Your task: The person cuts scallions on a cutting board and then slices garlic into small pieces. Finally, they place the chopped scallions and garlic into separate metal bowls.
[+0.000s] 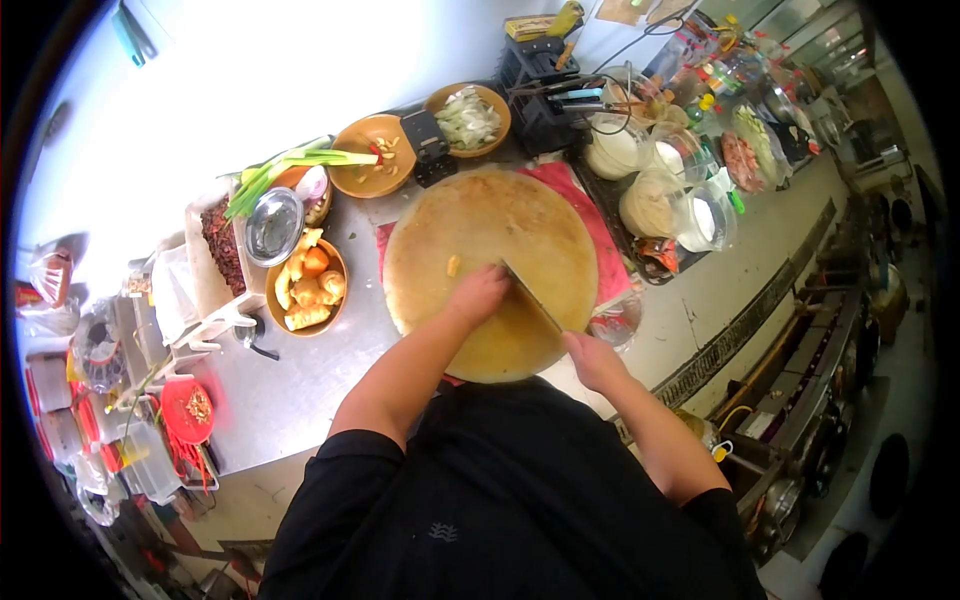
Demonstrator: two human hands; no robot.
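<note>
A large round chopping board (480,215) lies in the middle of the counter. My right hand (594,360) is closed round the handle of a kitchen knife (536,299), whose blade stands on edge, slanting across the board. Right against the blade's far end, my left hand (481,291) has its fingers curled down on the board. What they press on, if anything, is hidden beneath them. A small yellowish piece (453,266), perhaps ginger or garlic, lies on the board just left of that hand.
Left of the board stand a bowl of ginger (316,290), a metal bowl (274,227) and spring onions (285,177). Behind it are a bowl with garlic (372,181), a bowl of chopped vegetable (468,122) and a black knife rack (540,75). Tubs (655,203) stand to the right.
</note>
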